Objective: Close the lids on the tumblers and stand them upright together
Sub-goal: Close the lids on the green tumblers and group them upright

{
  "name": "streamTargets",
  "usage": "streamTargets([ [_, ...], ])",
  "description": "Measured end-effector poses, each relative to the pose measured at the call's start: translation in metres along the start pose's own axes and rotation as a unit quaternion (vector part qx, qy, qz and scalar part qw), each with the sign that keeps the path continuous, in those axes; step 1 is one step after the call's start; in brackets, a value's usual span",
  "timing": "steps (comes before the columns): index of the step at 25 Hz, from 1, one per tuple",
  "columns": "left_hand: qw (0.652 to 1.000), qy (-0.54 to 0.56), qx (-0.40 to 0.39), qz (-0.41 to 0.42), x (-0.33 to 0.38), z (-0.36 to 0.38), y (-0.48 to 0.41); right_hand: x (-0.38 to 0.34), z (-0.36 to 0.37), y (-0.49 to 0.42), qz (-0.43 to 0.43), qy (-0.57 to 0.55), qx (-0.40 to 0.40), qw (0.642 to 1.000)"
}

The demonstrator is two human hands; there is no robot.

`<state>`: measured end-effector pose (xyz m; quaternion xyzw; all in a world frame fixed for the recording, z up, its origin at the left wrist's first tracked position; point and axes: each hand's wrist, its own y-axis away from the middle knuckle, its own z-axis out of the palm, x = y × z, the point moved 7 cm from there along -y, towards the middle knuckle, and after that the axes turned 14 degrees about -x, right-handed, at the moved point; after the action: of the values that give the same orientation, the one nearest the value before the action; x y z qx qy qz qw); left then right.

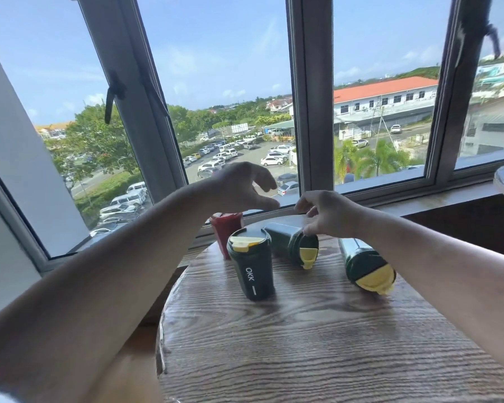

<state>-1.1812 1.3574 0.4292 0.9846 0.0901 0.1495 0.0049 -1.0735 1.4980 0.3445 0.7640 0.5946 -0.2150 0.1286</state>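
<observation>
Standing on the round wooden desk (317,344) are two tumblers: one green upright tumbler (252,264) and one red tumbler (226,232) behind it. Two more green tumblers lie sideways: the middle one (291,242) touched by the right hand (325,212), grip loosely curled, and the far-right one (365,264). The left hand (245,184) hovers open.

Glossy wood-grain table (317,344); matt green tumblers (255,274).
</observation>
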Motion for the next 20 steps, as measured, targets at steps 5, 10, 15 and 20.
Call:
streamTargets([
  [5,0.988,-0.022,-0.148,-0.026,-0.001,0.032,-0.06,0.029,0.006,-0.008,0.066,0.045,-0.058,0.995],
  [10,0.98,-0.034,-0.194,-0.025,-0.017,0.061,-0.097,0.044,0.022,-0.019,0.061,0.08,-0.083,0.991],
  [15,0.966,-0.06,-0.248,-0.036,-0.031,0.081,-0.122,0.055,0.026,-0.029,0.064,0.046,-0.082,0.994],
  [20,0.963,-0.067,-0.261,-0.015,-0.04,0.097,-0.139,0.062,0.03,-0.037,0.055,0.034,-0.082,0.995],
])
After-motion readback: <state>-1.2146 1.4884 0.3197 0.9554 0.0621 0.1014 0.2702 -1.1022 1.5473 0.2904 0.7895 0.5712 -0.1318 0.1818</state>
